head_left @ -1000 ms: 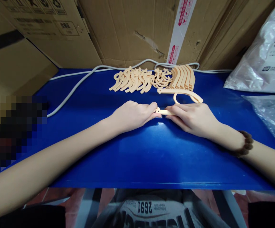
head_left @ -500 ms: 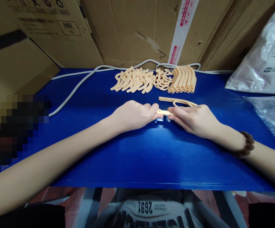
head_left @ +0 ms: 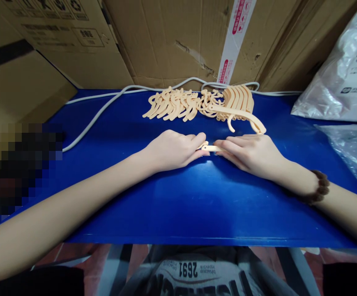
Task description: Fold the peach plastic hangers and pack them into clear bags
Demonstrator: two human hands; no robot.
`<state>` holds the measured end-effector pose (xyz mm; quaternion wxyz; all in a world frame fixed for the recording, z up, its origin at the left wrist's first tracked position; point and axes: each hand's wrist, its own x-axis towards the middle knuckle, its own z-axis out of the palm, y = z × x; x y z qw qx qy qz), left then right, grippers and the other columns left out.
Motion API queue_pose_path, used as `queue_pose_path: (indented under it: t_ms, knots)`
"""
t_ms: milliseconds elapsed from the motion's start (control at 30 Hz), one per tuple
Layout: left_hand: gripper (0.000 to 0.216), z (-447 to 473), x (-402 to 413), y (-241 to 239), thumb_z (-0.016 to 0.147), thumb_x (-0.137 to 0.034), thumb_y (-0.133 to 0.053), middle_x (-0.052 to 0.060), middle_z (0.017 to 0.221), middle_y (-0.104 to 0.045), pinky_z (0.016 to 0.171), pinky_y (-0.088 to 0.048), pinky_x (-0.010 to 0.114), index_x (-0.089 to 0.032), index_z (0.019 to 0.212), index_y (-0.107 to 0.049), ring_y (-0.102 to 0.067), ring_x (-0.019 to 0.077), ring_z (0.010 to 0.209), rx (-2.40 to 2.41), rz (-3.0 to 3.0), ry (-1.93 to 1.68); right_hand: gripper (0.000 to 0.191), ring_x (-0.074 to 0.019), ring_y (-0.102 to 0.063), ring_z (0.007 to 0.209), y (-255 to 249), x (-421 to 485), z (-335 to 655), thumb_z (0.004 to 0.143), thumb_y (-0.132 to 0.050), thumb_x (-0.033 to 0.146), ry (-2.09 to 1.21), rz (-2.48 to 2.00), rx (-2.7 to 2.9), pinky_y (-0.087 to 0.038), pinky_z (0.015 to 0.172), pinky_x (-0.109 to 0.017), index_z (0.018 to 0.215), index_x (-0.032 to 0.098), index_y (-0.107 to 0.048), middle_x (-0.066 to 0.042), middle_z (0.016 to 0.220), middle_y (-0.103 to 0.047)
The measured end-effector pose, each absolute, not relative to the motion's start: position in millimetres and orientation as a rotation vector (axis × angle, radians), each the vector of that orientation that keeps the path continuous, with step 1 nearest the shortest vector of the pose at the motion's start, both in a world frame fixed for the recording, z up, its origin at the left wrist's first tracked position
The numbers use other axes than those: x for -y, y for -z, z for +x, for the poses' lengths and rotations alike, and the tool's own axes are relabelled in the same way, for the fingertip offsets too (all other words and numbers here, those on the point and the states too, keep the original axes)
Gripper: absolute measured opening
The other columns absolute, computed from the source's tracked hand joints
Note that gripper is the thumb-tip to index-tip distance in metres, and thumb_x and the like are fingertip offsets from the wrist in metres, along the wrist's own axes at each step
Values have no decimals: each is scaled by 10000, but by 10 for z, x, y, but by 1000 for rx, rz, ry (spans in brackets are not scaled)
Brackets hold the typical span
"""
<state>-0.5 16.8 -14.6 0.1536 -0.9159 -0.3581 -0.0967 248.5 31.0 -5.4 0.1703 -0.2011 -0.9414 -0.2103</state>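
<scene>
My left hand (head_left: 178,151) is closed, its thumb and fingers pinching the left end of a beige plastic hanger piece (head_left: 212,148). Gripping the right part of that piece is my right hand (head_left: 249,153), its fingers closed over it. A long curved hanger arm (head_left: 242,112) rises behind my right fingers, with a curved hook (head_left: 231,124) hanging below it. It seems joined to what my right hand holds, but the joint is hidden. Both hands are just above the blue table (head_left: 178,205).
Behind my hands lie a row of curved hanger arms (head_left: 169,105), a heap of hooks (head_left: 208,97) and stacked arms (head_left: 239,96). A white cable (head_left: 104,107) runs along the back by cardboard boxes (head_left: 166,45). Plastic bags (head_left: 329,90) lie at the right.
The long arm behind my right hand has swung up and away, now overlapping the stacked arms in view. The piece between my hands has tilted slightly; both hands stay in place.
</scene>
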Motion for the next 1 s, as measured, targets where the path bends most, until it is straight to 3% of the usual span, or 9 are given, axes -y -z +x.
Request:
queue_pose_path:
  t_ms: [233,600,867,1000]
  knots:
    - [423,7,-154,156,1059,-513,-441,49,672,-701,457,-163,262,-151,914,-603,-670,199,546,1007,-2595,292,278,-141,-616,595,50,-300,2477,1079,-445,292,693,-553,2691,-378,573,-295,1008,154,-676,2,771,-699]
    - [466,2,-162,169,1063,-548,-399,39,673,-700,444,-175,269,-155,920,-606,-664,204,535,1025,-2620,278,286,-125,-642,585,73,-307,2482,1080,-441,308,563,-574,2704,-334,532,-293,1019,144,-667,-1,774,-725]
    - [456,13,-161,144,1071,-538,-383,38,685,-706,441,-210,279,-160,948,-608,-673,194,554,1042,-2637,230,299,-137,-721,723,75,-306,2509,1073,-461,334,447,-630,2766,-400,577,-282,1158,152,-682,-31,935,-781]
    - [461,12,-159,143,1074,-546,-366,44,719,-727,447,-220,282,-164,965,-599,-690,195,579,1069,-2656,206,331,-143,-728,724,73,-305,2505,1081,-450,348,459,-641,2763,-413,585,-277,1193,152,-692,-27,877,-771]
